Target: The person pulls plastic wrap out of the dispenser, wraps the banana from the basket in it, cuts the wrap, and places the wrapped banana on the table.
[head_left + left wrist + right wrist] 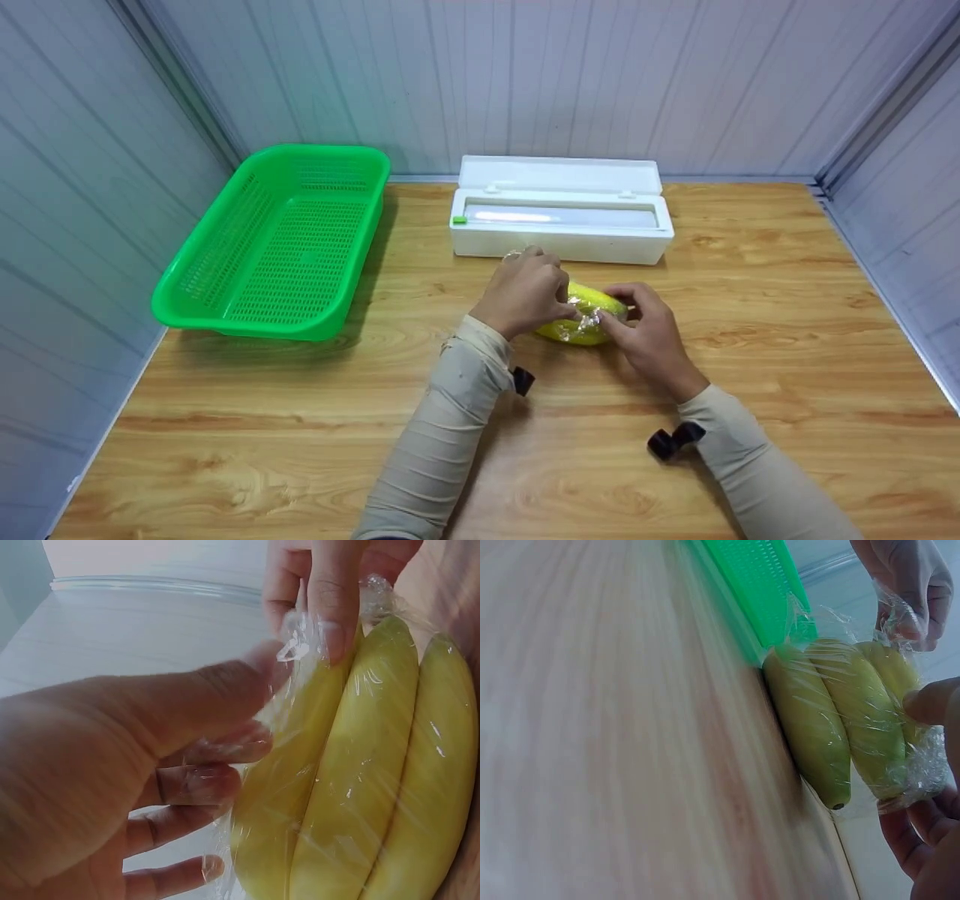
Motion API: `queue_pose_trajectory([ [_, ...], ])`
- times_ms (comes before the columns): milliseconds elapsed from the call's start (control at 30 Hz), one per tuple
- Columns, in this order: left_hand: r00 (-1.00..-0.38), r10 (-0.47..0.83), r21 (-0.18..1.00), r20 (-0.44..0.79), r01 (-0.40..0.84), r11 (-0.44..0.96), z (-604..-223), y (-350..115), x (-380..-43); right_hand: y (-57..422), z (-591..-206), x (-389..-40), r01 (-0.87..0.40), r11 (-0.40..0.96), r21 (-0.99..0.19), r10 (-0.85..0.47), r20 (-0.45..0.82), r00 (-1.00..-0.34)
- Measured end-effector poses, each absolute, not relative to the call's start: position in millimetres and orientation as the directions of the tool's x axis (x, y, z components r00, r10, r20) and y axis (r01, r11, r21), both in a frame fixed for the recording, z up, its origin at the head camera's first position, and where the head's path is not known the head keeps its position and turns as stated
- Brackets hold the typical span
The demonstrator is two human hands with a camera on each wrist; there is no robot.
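A few yellow bananas (pixel 360 757) lie side by side under clear plastic wrap (pixel 829 679), on the wooden table in front of the person. My left hand (pixel 525 292) is at their left end and pinches the loose edge of the wrap between thumb and fingers. At the other end my right hand (pixel 651 337) grips the wrapped bananas, its thumb on top and its fingers curled around the far side. Crumpled film (pixel 926 765) bunches beside the right fingers. In the head view the left hand hides part of the bananas.
Behind the hands stands a white plastic wrap dispenser box (pixel 562 244), its lid (pixel 559 174) raised and a roll (pixel 585 217) inside. A green slotted basket (pixel 172 304) sits at the left. Panel walls (pixel 585 82) enclose the wooden table (pixel 300 435).
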State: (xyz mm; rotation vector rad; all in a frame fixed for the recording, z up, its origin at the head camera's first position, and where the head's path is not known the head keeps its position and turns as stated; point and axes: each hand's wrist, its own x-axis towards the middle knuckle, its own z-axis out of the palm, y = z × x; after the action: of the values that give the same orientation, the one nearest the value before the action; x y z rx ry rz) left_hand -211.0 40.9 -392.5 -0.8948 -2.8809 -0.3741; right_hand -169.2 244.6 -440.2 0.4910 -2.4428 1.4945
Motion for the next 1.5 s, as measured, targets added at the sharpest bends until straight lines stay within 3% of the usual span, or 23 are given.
queue_pose_trajectory([
  [633, -0.817, 0.546, -0.013, 0.187, 0.553, 0.833, -400.1, 53.0, -206.9, 243.6, -441.8, -170.3, -0.393, 0.396, -0.83, -0.16, 0.359, -0.919],
  [900, -0.828, 0.534, -0.018, 0.172, 0.54, 0.842, -401.8, 54.8, -205.2, 243.7, -443.0, -170.3, -0.388, 0.406, -0.827, -0.159, 0.354, -0.922],
  [1233, -0.833, 0.529, -0.017, 0.164, 0.534, 0.845, -401.0, 57.5, -203.6, 258.3, -471.5, -185.6, -0.329, 0.382, -0.864, -0.158, 0.289, -0.944],
  [1500, -0.83, 0.537, -0.026, 0.151, 0.539, 0.842, -399.9, 58.0, -204.5, 249.3, -467.4, -183.4, -0.313, 0.444, -0.84, -0.124, 0.288, -0.95],
])
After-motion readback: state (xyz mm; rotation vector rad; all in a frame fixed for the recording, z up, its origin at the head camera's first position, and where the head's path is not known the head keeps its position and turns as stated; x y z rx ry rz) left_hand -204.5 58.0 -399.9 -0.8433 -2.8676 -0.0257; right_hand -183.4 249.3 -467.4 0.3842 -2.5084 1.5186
